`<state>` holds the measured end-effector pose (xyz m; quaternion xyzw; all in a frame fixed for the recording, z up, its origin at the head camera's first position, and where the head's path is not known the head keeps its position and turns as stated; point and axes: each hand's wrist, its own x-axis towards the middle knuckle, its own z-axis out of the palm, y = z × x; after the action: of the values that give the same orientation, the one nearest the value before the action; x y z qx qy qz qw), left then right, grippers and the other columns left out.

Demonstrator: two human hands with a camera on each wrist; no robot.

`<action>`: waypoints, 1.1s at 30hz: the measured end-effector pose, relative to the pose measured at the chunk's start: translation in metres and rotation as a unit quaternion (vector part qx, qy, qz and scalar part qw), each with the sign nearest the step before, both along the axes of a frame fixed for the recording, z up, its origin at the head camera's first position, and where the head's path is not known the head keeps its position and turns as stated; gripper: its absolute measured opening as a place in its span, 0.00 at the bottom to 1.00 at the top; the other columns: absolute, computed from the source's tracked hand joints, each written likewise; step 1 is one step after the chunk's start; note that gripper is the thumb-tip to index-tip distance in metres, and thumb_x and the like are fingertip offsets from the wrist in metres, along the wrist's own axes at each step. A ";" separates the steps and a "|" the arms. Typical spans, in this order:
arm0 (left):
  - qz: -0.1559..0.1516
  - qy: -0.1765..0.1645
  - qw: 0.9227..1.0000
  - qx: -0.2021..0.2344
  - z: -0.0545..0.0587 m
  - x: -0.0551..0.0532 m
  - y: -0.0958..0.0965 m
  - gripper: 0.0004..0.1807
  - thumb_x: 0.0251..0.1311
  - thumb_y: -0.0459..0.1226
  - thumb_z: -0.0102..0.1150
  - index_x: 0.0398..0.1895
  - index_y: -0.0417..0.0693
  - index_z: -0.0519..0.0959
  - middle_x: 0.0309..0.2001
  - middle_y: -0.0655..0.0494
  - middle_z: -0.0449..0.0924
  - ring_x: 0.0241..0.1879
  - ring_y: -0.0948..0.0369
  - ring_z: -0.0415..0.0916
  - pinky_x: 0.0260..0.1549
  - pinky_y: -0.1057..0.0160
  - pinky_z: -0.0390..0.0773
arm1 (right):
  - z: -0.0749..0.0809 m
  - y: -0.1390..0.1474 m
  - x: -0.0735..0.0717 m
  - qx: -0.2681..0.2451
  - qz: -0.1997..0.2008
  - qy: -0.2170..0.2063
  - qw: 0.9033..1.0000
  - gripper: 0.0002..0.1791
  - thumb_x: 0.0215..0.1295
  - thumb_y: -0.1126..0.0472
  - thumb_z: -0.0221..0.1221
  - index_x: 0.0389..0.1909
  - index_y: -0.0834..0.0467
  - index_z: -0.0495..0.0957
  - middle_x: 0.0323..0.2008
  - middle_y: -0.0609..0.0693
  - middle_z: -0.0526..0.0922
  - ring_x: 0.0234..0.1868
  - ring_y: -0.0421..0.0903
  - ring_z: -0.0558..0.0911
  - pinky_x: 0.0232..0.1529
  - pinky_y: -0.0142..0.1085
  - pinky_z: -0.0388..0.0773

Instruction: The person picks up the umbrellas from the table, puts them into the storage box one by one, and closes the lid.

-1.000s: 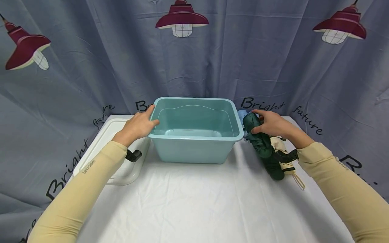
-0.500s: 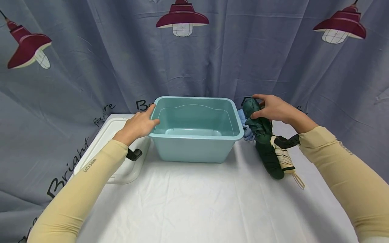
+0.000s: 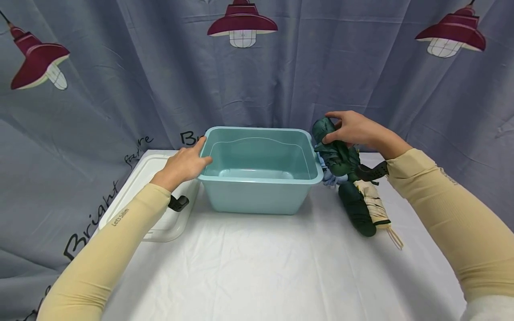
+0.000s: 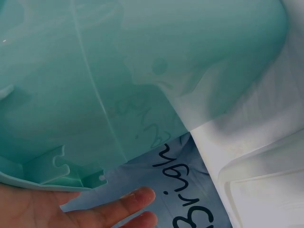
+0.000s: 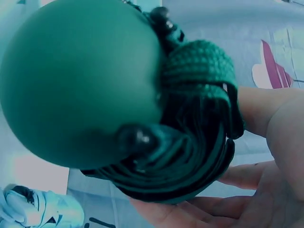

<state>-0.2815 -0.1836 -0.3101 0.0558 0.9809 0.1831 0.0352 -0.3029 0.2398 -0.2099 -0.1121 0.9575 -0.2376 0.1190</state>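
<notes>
A dark green folded umbrella (image 3: 339, 156) is lifted above the table at the right end of a teal plastic bin (image 3: 257, 196). My right hand (image 3: 353, 129) grips it near its far end; the right wrist view shows its rounded green handle (image 5: 80, 85) and pleated fabric close up. With my left hand (image 3: 182, 165) I hold the bin's left rim, thumb over it and fingers outside. Under the raised umbrella lie another dark green rolled item (image 3: 356, 211), a cream folded umbrella (image 3: 373, 203) with a wrist loop, and a blue bundle (image 3: 331, 177), partly hidden.
A white lid (image 3: 176, 218) lies left of the bin, partly under my left arm. White cloth (image 3: 257, 267) covers the table. A grey-blue curtain (image 3: 257, 89) with printed lamps hangs close behind.
My right hand has raised the green umbrella off the pile and brought it left to the bin's right rim, uncovering the other green item. My left hand stays on the bin.
</notes>
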 end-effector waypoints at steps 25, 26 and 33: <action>0.002 -0.005 1.000 -0.003 0.001 0.001 0.000 0.41 0.60 0.59 0.37 0.72 0.70 0.31 0.70 0.47 0.54 0.64 0.42 0.58 0.51 0.37 0.62 | 0.011 -0.063 -0.023 -0.017 0.035 -0.026 0.999 0.47 0.56 0.50 0.62 0.72 0.51 0.47 0.56 0.58 0.72 0.43 0.50 0.79 0.33 0.41 0.79; 0.003 -0.005 1.000 -0.002 0.001 0.001 0.000 0.41 0.60 0.59 0.38 0.72 0.70 0.31 0.70 0.47 0.54 0.64 0.42 0.58 0.51 0.37 0.61 | 0.010 -0.066 -0.024 -0.016 0.036 -0.025 0.999 0.47 0.55 0.50 0.62 0.72 0.51 0.47 0.55 0.58 0.73 0.42 0.49 0.80 0.33 0.41 0.79; 0.003 -0.003 1.000 -0.007 0.002 0.001 0.000 0.41 0.60 0.59 0.38 0.72 0.69 0.32 0.68 0.45 0.58 0.60 0.43 0.63 0.47 0.39 0.66 | 0.008 -0.089 -0.031 -0.007 0.054 -0.036 0.998 0.46 0.55 0.50 0.62 0.72 0.51 0.49 0.56 0.53 0.73 0.42 0.47 0.79 0.34 0.42 0.79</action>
<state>-0.2808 -0.1837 -0.3083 0.0521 0.9822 0.1766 0.0381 -0.3340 0.1508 -0.2024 -0.1554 0.9435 -0.2416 0.1654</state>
